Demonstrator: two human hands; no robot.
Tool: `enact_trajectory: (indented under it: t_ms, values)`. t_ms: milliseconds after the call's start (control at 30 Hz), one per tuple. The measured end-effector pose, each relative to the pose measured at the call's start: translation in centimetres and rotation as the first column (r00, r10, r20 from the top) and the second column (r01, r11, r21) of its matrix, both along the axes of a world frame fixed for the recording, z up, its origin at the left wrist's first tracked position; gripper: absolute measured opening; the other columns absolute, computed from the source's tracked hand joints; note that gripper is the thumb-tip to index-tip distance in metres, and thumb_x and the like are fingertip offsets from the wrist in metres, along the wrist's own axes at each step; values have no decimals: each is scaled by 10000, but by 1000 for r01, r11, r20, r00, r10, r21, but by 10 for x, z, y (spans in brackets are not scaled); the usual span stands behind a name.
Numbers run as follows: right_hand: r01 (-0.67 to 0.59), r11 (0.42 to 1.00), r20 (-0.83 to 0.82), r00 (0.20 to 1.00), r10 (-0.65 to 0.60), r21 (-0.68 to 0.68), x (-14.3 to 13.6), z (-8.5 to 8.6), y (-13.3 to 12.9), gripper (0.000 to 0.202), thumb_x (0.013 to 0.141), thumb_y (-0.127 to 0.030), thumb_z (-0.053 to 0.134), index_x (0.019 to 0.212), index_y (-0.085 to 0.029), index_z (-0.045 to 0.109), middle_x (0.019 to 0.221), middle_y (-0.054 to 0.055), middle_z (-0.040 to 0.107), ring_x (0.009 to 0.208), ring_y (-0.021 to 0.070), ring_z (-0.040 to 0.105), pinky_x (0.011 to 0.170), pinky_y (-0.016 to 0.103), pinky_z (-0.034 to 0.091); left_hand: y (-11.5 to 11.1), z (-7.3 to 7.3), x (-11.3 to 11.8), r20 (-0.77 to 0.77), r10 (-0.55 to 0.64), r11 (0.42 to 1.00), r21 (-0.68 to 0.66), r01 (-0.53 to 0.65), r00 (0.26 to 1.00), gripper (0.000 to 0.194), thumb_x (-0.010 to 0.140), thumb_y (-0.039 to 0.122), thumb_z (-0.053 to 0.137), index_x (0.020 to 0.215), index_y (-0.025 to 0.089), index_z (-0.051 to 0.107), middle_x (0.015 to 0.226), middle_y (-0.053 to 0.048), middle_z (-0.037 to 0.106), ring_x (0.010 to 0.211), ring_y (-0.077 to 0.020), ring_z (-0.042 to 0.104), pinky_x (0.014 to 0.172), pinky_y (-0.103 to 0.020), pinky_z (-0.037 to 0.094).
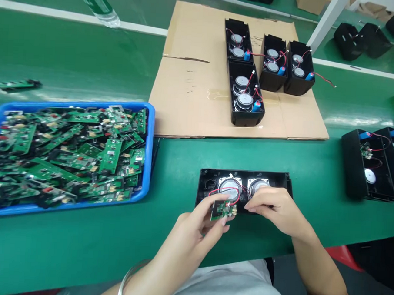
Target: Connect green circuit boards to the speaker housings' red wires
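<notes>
A black speaker housing lies on the green table in front of me, with two round speaker drivers in it. My left hand holds a small green circuit board between thumb and fingers, above the housing's near edge. A red wire loops from the board's connector over the left driver. Over the right driver, my right hand is closed in a pinch. Whatever it pinches is hidden or too small to make out; a thin dark wire runs between the drivers towards it.
A blue tray heaped with circuit boards stands at left. Several black speaker housings with blue cylinders sit on a cardboard sheet at the back. More housings stand at right. A plastic bottle is at the far left.
</notes>
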State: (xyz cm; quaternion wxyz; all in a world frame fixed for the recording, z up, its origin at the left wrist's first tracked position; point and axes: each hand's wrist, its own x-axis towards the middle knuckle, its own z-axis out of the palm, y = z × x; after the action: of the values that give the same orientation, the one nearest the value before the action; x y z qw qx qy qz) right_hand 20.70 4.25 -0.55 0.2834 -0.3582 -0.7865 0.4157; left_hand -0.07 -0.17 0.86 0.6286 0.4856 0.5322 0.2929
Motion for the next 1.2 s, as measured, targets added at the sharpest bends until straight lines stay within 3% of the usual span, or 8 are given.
enact_trajectory:
  t_ms: [133,333,433,633,833,1000,1067,1200]
  values:
    - [60,991,108,991,-73,121,8,0,-1,216,907,-71,474,899,-148,676,834,50,666,794,140,599,722,245,498,1,-10,3,-80,47,998,43,-44,996,321,841,317,523,1150,232,541,1092,-43,717,865,-212,723,739,-312,615]
    - [-99,990,303,951,64,103,22,7,2,238,898,-86,488,868,-185,703,995,75,597,912,160,587,751,259,499,4,-9,6,-163,63,996,66,-52,985,321,821,340,524,1120,224,549,972,-40,752,818,-214,731,604,-267,617]
    - [-111,991,294,952,84,77,12,6,3,215,905,-112,494,809,-172,676,928,62,637,835,156,604,722,265,496,6,-7,7,-209,54,997,68,-41,976,322,819,353,510,1106,212,551,924,-46,757,808,-226,732,543,-253,603]
    - [192,980,212,957,-199,54,-12,-2,-1,150,923,-165,470,908,-166,618,780,30,656,687,140,608,607,241,478,8,-4,11,-307,44,985,174,11,951,300,838,319,463,1100,195,541,807,-31,754,700,-211,735,471,-223,553]
    - [94,963,305,937,-172,254,-16,-11,-2,255,949,-191,397,820,-154,614,687,37,606,622,149,540,566,256,426,13,0,15,-345,59,963,266,37,937,280,841,255,443,1104,204,526,785,-10,752,662,-187,729,473,-210,525]
    - [66,928,334,921,-198,367,-17,-10,-3,321,967,-181,334,822,-125,616,677,57,587,635,164,498,590,283,412,14,0,17,-339,44,952,300,64,940,277,846,237,424,1105,196,511,800,-11,751,710,-185,733,591,-231,558]
    - [85,945,295,938,-183,317,-16,-7,-2,313,967,-182,347,816,-132,616,681,50,586,641,157,490,606,282,412,14,0,17,-346,52,951,304,60,937,280,845,240,420,1107,196,510,807,-13,748,703,-184,732,618,-239,562]
    - [85,994,130,987,-94,74,-14,-2,2,198,937,-185,466,833,-170,634,711,10,589,671,126,522,658,257,426,14,2,16,-337,18,968,242,68,941,299,844,251,420,1119,178,512,804,-34,752,704,-185,733,599,-228,560]
